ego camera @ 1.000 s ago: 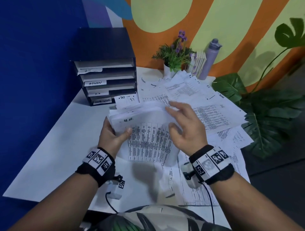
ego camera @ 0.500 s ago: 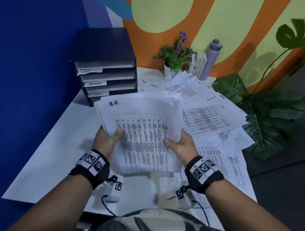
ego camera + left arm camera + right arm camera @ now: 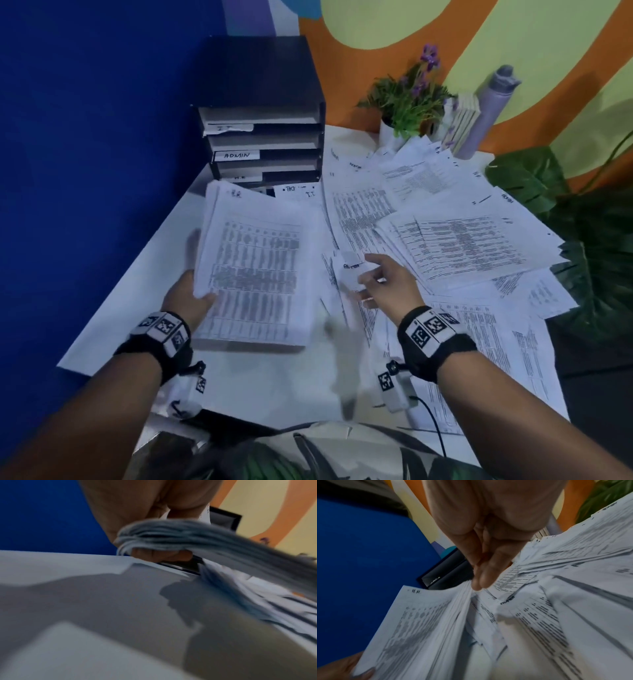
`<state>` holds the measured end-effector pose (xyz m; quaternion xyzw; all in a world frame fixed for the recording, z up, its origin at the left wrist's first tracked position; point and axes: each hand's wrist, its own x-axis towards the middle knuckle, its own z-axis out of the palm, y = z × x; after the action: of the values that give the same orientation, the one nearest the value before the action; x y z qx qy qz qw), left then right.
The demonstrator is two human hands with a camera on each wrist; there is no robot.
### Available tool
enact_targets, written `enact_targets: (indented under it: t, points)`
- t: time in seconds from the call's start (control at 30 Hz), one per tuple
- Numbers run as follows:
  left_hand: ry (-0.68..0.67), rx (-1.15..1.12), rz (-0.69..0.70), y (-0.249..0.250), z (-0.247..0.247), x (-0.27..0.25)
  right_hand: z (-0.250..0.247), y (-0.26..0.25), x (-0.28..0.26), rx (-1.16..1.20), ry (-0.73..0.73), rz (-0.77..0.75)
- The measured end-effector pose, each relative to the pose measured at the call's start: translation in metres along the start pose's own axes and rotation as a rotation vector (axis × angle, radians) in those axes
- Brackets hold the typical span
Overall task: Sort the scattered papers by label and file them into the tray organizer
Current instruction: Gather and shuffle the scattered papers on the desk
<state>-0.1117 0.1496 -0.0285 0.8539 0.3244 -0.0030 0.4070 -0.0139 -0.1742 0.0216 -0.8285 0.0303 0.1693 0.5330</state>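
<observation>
My left hand (image 3: 191,294) grips a thick stack of printed sheets marked H.R. (image 3: 253,267) at its lower left edge, thumb on top and fingers beneath (image 3: 161,554). The stack (image 3: 188,534) hangs a little above the white table and droops to the right. My right hand (image 3: 380,277) is off the stack, fingers straight (image 3: 481,580) and holding nothing, over a sheet marked ADMIN (image 3: 351,270) among the scattered papers (image 3: 455,246). The black tray organizer (image 3: 263,113) stands at the back left, with slots labelled I.T., ADMIN and H.R.
A small potted plant (image 3: 407,99), some books (image 3: 462,123) and a grey bottle (image 3: 486,113) stand at the table's back edge. Big green leaves (image 3: 596,246) overhang the right side. A blue wall runs along the left. Bare tabletop (image 3: 144,274) shows left of the stack.
My right hand let go of the H.R. stack and moved right over the loose papers. The left hand now carries the stack alone, shifted left and up toward the organizer.
</observation>
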Motion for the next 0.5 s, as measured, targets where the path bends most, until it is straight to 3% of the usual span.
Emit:
enact_targets:
  t: [0.17, 0.3, 0.4, 0.5]
  points:
    - [0.029, 0.186, -0.126, -0.042, -0.027, 0.034, -0.014, 0.025, 0.007, -0.069, -0.035, 0.033]
    - [0.088, 0.201, -0.191, -0.041, -0.019, 0.042, -0.028, 0.041, 0.012, -0.281, -0.134, 0.072]
    - [0.158, 0.252, -0.100, -0.014, 0.006, 0.049, -0.044, 0.053, 0.018, -0.575, -0.265, 0.139]
    - [0.022, 0.063, 0.031, 0.023, 0.046, 0.054, -0.070, 0.069, 0.026, -0.732, -0.163, 0.212]
